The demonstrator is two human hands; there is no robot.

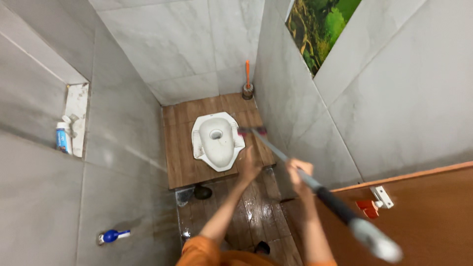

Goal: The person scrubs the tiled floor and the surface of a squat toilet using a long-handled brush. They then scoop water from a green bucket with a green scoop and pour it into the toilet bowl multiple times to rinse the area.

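Note:
My right hand grips the middle of a long metal mop handle with a black grip section. My left hand is closed around the same handle lower down, close to the raised platform's edge. The pole slants from the bottom right toward its dark mop head, which rests on the brown wood-look platform just right of the white squat toilet pan. Both forearms reach forward from orange sleeves.
Grey tiled walls close in on both sides. A wall niche at the left holds a blue-and-white bottle. An orange-handled brush stands in the far corner. The wet lower floor glistens. A brown door with a latch stands at right. A blue spray nozzle hangs low at left.

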